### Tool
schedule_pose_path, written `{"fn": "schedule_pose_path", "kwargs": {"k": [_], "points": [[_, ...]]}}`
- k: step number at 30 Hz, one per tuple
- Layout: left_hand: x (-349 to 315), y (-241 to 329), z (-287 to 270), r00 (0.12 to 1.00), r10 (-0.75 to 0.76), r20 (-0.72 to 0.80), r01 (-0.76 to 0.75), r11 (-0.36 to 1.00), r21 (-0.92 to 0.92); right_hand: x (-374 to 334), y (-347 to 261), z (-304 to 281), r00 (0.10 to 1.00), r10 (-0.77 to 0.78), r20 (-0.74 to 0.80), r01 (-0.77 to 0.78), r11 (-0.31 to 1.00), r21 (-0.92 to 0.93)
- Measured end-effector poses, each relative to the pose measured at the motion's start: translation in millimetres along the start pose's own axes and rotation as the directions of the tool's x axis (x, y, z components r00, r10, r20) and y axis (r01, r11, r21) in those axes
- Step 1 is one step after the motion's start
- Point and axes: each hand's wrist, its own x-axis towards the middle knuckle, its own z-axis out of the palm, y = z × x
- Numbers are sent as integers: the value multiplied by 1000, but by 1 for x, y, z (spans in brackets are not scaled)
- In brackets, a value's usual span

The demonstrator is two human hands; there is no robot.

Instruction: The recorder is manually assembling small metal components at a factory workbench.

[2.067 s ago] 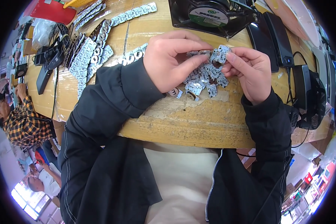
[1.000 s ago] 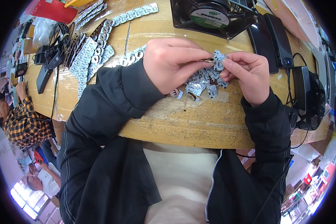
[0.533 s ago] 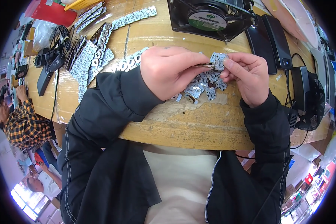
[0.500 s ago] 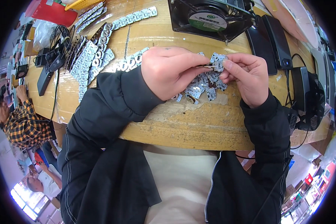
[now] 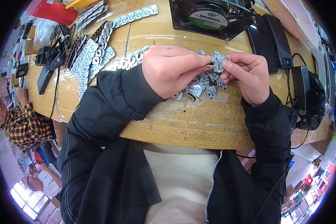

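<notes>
Between thumb and fingers, my right hand pinches a small circuit board, silvery white with dark parts. My left hand is closed at the board's left edge, thumb and index finger pressed together. What sits between those left fingertips is small and mostly covered by them; I cannot make out its kind. Under both hands lies a loose pile of similar small boards on the brown tabletop. A panel strip of boards with round openings reaches out from behind my left wrist.
A black fan stands at the back. Panels of boards and black adapters with cables lie left, below a red container. Flat black devices and a mesh-covered black object are at right. Two people sit far left.
The board in my right hand has tilted slightly, showing more of its face. My left fingertips have shifted a little at its edge. Both hands stay nearly in place.
</notes>
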Motion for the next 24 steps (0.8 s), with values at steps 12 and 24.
{"fn": "schedule_pose_path", "kwargs": {"k": [12, 24], "points": [[4, 4, -2, 974, -215, -68, 218, 975, 43, 0, 3, 2, 999, -25, -26, 24, 999, -23], [2, 1, 0, 960, -278, -38, 274, 958, -90, 0, 5, 4, 997, -38, -64, 40, 999, 27]]}}
